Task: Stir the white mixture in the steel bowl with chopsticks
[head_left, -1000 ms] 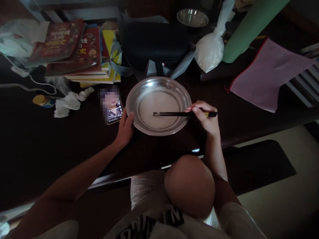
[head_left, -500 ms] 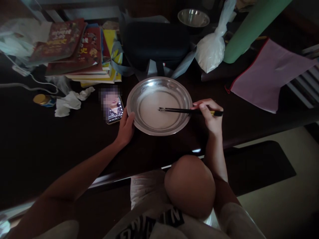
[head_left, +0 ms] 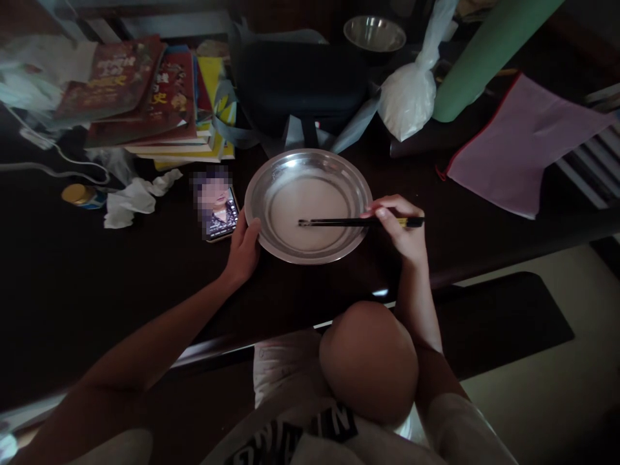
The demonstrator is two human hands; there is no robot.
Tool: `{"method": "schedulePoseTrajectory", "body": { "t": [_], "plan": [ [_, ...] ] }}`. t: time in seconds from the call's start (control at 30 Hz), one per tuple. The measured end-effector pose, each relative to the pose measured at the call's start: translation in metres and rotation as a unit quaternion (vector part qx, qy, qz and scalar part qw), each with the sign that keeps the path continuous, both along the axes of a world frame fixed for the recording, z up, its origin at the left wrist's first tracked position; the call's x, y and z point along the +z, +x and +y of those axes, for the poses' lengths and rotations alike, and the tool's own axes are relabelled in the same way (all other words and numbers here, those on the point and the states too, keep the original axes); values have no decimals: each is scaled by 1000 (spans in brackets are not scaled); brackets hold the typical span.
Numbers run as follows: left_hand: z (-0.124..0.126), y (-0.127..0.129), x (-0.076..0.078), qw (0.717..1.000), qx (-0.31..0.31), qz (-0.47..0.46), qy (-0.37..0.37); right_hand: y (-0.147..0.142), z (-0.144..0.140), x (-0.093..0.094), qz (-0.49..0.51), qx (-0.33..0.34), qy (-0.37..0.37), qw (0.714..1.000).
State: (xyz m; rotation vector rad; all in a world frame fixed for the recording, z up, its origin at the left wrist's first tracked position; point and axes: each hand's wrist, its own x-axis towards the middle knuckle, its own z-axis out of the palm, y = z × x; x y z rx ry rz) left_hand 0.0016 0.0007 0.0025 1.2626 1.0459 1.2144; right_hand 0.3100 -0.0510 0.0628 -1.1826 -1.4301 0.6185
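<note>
A wide, shallow metal bowl (head_left: 261, 244) rests on the dark table (head_left: 159, 278), with a whitish layer (head_left: 320, 200) covering its bottom. My left hand (head_left: 245, 248) grips the bowl's left rim, thumb over the edge. Black chopsticks (head_left: 339, 222) are held in my right hand (head_left: 400, 226) at the bowl's right side. Their tips reach into the whitish layer, left of the bowl's middle. Just left of the bowl lies a phone (head_left: 223, 216) with a lit screen, close to my left hand.
Behind the bowl sits a dark case (head_left: 300, 84) with grey straps. Books (head_left: 165, 97), crumpled tissue (head_left: 130, 203) and a yellow-lidded jar (head_left: 82, 195) are at left. A tied white bag (head_left: 409, 100), green roll (head_left: 484, 64), second metal bowl (head_left: 375, 33) and pink pouch (head_left: 518, 148) stand at right.
My right hand has moved slightly left and down, taking the chopstick tips further left across the bowl. My left hand keeps its hold on the rim.
</note>
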Motion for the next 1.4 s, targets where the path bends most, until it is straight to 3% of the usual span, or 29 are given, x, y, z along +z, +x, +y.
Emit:
{"method": "schedulePoseTrajectory", "body": {
  "t": [0.07, 0.2, 0.37, 0.53, 0.7, 0.87, 1.03, 1.2, 1.33, 1.4],
  "plan": [
    [0, -1, 0, 1000, -5, 11, 12, 0, 0, 1, -17, 7, 6, 1000],
    [0, -3, -2, 999, -12, 31, 23, 0, 0, 1, 17, -57, 6, 998],
    [-1, -2, -1, 1000, 3, 23, 12, -1, 1, 1, -1, 16, 4, 1000],
    [-1, -2, 0, 1000, -5, 9, 4, 0, -1, 1, 34, -42, 9, 999],
    [-1, -2, 0, 1000, -8, 23, 19, -1, 0, 2, 4, 34, -1, 999],
    [0, -2, -1, 1000, -7, 8, 4, 0, -1, 2, 31, -35, 17, 999],
    [2, -5, -6, 999, -15, 21, 33, 0, 1, 1, 4, 27, 3, 1000],
    [2, -5, -7, 999, -14, 16, 26, 1, 1, 1, 33, -38, 17, 999],
    [2, -5, -6, 999, -13, 18, 34, -1, 1, 1, 1, 26, 6, 1000],
    [3, -6, -8, 998, -15, 34, 58, -1, 1, 1, -2, 22, 10, 1000]
  ]
}}
